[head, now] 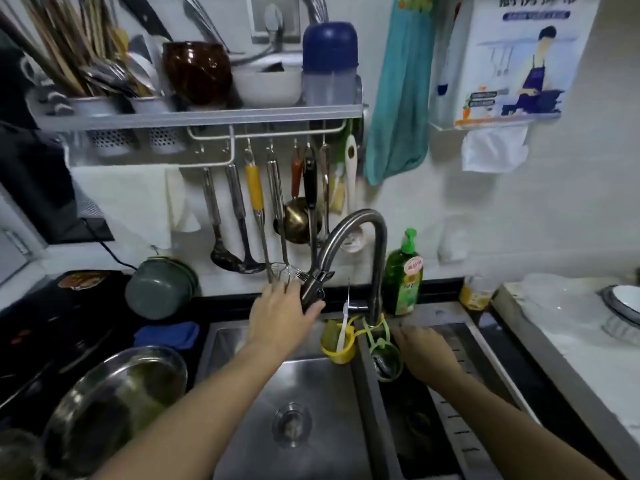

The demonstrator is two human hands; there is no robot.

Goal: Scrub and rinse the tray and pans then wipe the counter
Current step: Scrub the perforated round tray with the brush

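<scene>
My left hand (282, 315) grips the spray head of the curved steel faucet (360, 230) above the left sink basin (242, 344). My right hand (424, 348) reaches into the right basin (460, 344), fingers stretched toward the faucet's base; what they touch is blurred. A round steel pan (114, 400) with greenish residue sits on the dark stovetop at the lower left. A grey pot (157, 289) leans against the back wall left of the sink. A yellow cup (337, 344) holding a toothbrush hangs on the divider between the basins.
A green dish soap bottle (403, 275) stands behind the faucet. A blue cloth (166, 336) lies left of the sink. Ladles and utensils hang from the wall rack (201, 117) above. A white counter (571, 341) with a dish runs along the right.
</scene>
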